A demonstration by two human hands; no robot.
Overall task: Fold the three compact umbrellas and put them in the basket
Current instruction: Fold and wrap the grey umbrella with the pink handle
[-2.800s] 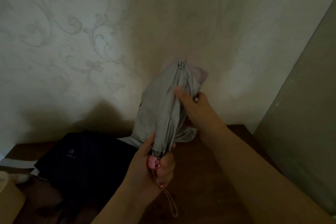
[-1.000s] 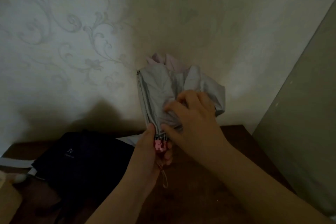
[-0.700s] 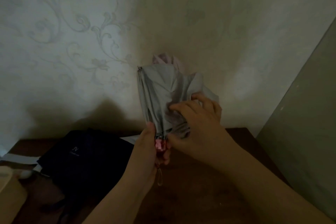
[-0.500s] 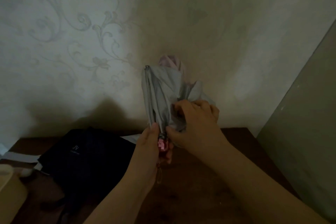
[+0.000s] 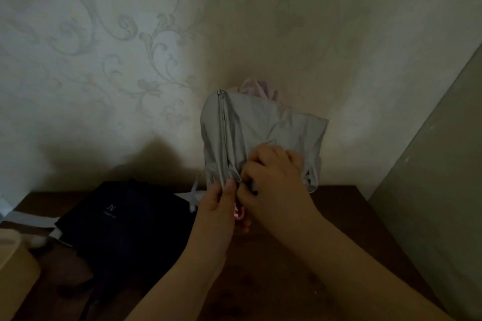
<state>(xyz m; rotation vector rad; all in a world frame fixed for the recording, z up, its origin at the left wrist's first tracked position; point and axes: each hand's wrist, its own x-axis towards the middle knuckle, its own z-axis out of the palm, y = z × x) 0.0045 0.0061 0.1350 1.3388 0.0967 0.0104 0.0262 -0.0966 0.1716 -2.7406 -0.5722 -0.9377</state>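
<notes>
Dim light falls on a wall with curly flower shapes, and below it sits a dark wooden table (image 5: 273,281). Both hands are up in front of the wall, over the back part of the table, working on a grey umbrella (image 5: 260,133). The left hand (image 5: 216,206) is wrapped around the pink handle (image 5: 238,212) at the bottom, with the thumb pressed up against the cloth. The right hand (image 5: 273,172) has its fingers curled into the cloth just above the handle, pinching the folds.

A moment ago the cloth was bunched in close to the stick. Now a big flap hangs out wide to the right, so the right hand seems to have pulled one fold loose to lay it flat. A small white strap (image 5: 194,194) now dangles on the left side. I think this umbrella is only partly folded: the flaps need smoothing and wrapping, and the strap must go around.

A dark blue umbrella (image 5: 125,221) lies open and flat on the left part of the table, not folded yet. A pale tub (image 5: 15,266) peeks in at the left edge; it may be the basket, but I cannot tell.
</notes>
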